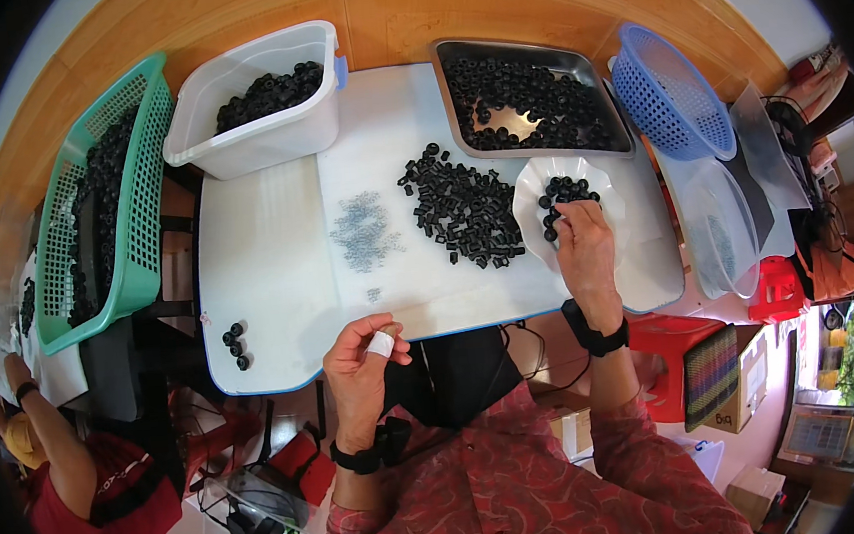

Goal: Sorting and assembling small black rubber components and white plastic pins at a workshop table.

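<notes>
— Where are the hands, taking the white dish (531, 190) as the landmark?

— I see the right hand (584, 245) lying on the near edge of that dish, fingers curled down into the small black rings (564, 194) inside it. It looks pinched on one ring, but I cannot tell surely, because the fingertips are hidden among the pieces. The left hand (359, 363) is well to the left of the dish and nearer to the body, at the table edge (276, 384). It is half closed, with a white bandage on one finger, and it holds something small between thumb and fingers; what it is, I cannot tell.

— Why is the dish there?

— I think it keeps a small portion close to the working hand. The loose pile of black rings (463, 214) is just left of the dish, and a patch of tiny grey metal parts (364, 232) further left. Behind the dish stands a shiny steel tray (531, 53) with more rings. The rings look matte, like rubber or plastic; the dish is thin, with a wavy rim.
</notes>
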Action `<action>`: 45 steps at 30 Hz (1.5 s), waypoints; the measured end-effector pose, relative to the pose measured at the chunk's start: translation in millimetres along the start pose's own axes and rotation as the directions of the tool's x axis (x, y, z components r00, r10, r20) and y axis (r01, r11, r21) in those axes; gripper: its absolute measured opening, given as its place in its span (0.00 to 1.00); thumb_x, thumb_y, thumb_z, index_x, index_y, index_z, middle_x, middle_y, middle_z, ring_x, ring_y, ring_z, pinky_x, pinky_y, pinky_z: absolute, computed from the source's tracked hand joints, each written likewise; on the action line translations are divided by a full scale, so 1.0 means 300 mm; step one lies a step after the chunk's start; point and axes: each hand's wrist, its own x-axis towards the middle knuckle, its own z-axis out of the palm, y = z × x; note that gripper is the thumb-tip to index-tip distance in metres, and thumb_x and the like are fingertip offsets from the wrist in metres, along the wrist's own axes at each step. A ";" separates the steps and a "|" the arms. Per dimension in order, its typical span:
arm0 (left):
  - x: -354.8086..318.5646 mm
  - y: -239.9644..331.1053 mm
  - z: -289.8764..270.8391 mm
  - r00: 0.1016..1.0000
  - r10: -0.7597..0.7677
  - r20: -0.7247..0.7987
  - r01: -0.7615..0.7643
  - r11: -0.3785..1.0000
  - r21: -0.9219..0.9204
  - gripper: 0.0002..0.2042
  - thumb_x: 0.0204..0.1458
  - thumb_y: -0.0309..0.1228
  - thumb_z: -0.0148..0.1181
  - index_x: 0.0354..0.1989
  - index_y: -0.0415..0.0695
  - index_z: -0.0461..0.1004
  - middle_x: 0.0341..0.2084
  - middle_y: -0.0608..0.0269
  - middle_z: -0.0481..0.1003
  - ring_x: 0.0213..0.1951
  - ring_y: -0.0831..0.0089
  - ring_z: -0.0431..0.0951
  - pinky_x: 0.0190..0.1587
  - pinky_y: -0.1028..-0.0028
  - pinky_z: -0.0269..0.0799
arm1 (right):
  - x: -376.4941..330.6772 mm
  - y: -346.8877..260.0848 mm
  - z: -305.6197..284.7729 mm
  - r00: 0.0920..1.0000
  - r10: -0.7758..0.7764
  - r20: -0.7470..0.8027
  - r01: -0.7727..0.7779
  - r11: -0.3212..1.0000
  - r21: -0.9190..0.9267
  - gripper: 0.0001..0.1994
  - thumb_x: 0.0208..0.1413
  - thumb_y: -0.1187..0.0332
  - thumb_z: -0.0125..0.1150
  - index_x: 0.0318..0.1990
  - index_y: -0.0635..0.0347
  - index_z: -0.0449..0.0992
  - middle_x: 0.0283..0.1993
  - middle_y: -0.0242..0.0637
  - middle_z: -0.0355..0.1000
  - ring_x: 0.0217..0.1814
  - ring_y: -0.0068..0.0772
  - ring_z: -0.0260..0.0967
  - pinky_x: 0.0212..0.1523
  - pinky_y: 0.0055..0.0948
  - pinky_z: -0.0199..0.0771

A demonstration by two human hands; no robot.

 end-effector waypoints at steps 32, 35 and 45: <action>-0.029 0.002 -0.006 1.000 0.000 -0.018 0.001 1.000 0.013 0.10 0.62 0.21 0.56 0.50 0.34 0.76 0.35 0.55 0.79 0.31 0.76 0.79 0.32 0.76 0.78 | -0.033 -0.066 -0.026 0.989 -0.147 0.011 0.147 0.987 -0.066 0.13 0.56 0.79 0.61 0.48 0.61 0.80 0.39 0.38 0.74 0.39 0.33 0.70 0.39 0.31 0.71; -0.034 0.011 -0.002 1.000 -0.014 -0.021 0.013 0.998 -0.063 0.10 0.62 0.22 0.57 0.50 0.34 0.76 0.36 0.55 0.78 0.32 0.76 0.79 0.32 0.77 0.78 | -0.058 -0.140 -0.044 0.998 0.023 0.063 -0.043 0.943 0.331 0.13 0.63 0.77 0.57 0.54 0.62 0.78 0.38 0.35 0.73 0.37 0.22 0.69 0.35 0.23 0.71; -0.048 0.025 0.023 0.998 -0.056 0.032 0.061 0.973 -0.223 0.09 0.62 0.20 0.55 0.48 0.34 0.77 0.37 0.57 0.78 0.32 0.77 0.78 0.34 0.77 0.77 | -0.243 -0.309 0.060 0.761 0.044 0.648 -0.649 0.027 0.760 0.13 0.67 0.74 0.55 0.56 0.69 0.73 0.46 0.42 0.77 0.39 0.24 0.74 0.38 0.22 0.76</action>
